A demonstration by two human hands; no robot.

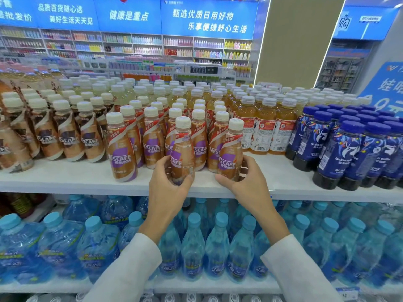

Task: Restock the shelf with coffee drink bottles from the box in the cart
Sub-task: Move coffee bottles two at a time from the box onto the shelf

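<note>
At the front edge of the shelf [76,180], the left hand [168,185] grips a Nescafé coffee bottle [182,149] near its base. Just beside it, the right hand [247,184] curls round a second Nescafé bottle [231,153].

Left hand [168,182] grips left bottle [183,147], right hand [245,182] right bottle [231,153], seemingly on shelf [76,177].

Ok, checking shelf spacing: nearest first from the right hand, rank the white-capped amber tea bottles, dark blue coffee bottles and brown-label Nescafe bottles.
1. White-capped amber tea bottles, just behind the right hand.
2. Dark blue coffee bottles, off to its right.
3. Brown-label Nescafe bottles, far left of the shelf.
</note>
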